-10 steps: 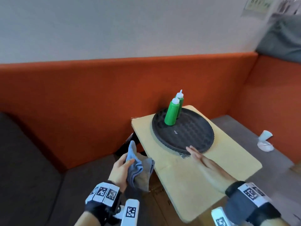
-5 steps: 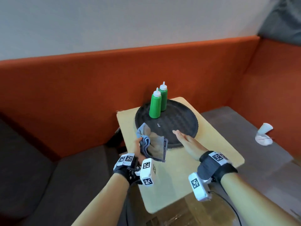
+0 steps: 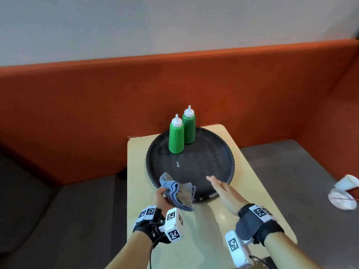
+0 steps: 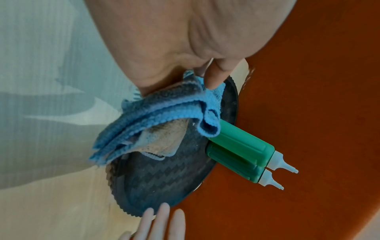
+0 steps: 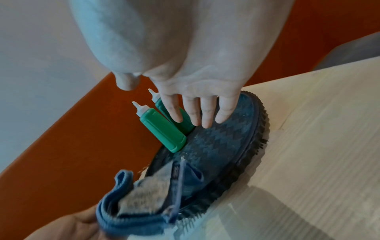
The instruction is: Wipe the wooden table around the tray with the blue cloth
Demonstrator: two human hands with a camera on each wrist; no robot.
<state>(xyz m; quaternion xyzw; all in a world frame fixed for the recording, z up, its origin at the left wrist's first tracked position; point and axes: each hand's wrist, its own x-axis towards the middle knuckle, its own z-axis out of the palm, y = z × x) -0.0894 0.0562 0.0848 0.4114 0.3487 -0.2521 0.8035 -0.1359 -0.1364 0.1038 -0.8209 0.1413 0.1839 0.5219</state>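
Observation:
A folded blue cloth hangs from my left hand, which grips it above the near left rim of the round black tray. In the left wrist view the cloth is bunched under my palm and a fingertip presses on it. The tray rests on the pale wooden table. My right hand is open, fingers straight, over the tray's near right edge; the right wrist view shows the fingers spread above the tray. The cloth appears there too.
Two green squeeze bottles with white nozzles stand at the back of the tray. An orange padded bench back runs behind the table, with grey seats on both sides. White cups lie on the right seat.
My left hand has carried the cloth from beside the table's left edge to over the near rim of the tray. The head view has come closer. My right hand stays open at the tray.

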